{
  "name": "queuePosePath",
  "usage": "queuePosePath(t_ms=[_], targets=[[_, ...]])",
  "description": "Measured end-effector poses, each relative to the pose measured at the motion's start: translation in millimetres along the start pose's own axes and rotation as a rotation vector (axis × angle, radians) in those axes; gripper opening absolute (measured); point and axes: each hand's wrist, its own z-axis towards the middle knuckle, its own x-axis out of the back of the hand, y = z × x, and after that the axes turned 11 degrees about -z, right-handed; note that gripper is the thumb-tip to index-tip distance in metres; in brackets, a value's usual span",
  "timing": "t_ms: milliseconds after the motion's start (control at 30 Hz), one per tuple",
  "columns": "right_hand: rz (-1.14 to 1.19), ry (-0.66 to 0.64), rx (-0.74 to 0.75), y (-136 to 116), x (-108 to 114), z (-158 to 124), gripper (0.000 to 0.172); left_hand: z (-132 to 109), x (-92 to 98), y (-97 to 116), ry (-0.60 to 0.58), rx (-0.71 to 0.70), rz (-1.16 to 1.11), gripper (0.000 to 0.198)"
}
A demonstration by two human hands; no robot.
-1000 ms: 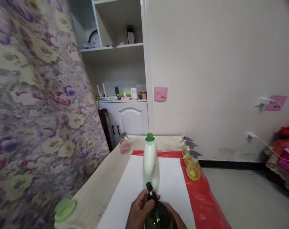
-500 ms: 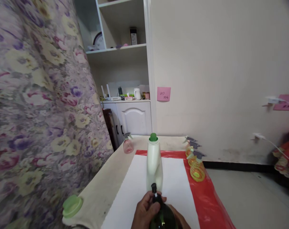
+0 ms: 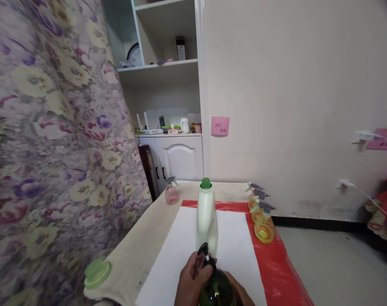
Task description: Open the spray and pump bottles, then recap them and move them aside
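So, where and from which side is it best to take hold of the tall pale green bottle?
Probably around the upper part of the tall pale green bottle, just below its mouth, coming from the left or right rather than the front. It stands upright and narrows toward the top, while the hands and dark green bottle hide part of its foot.

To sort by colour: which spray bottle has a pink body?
The pink spray bottle standing alone at the back left of the table; the yellow spray bottles line up on the right.
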Motion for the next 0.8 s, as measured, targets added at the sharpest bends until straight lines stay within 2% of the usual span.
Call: queuePosePath(t_ms=[100,233,367,467,567,633,700,800], targets=[[0.029,-0.049,0.029,-5,0,-3,0.077,0,0.4,1,-0.019,0.048,0.003,0.044],[0.07,-0.134,0.038,-16,-5,-6,0.085,0,0.5,2,-0.073,0.099,-0.033,0.048],[0.067,-0.077,0.116,-12,-10,-2,0.091,1,-1.3,-1,0.0,0.039,-0.004,0.049],[0.031,-0.024,0.14,-1,-8,0,0.088,1,-0.3,-4,0.059,0.033,0.009,0.045],[-0.041,-0.009,0.055,7,-2,-1,0.075,1,2.5,-5,-0.012,0.103,-0.016,0.048],[-0.031,-0.056,0.027,9,1,-2,0.073,2,3.9,-4,-0.081,0.148,-0.049,0.053],[0.001,-0.086,0.052,8,2,-2,0.08,3,4.3,-4,-0.092,0.151,-0.048,0.054],[0.016,-0.031,0.131,7,-2,1,0.092,4,3.2,-6,-0.005,0.072,0.022,0.052]])
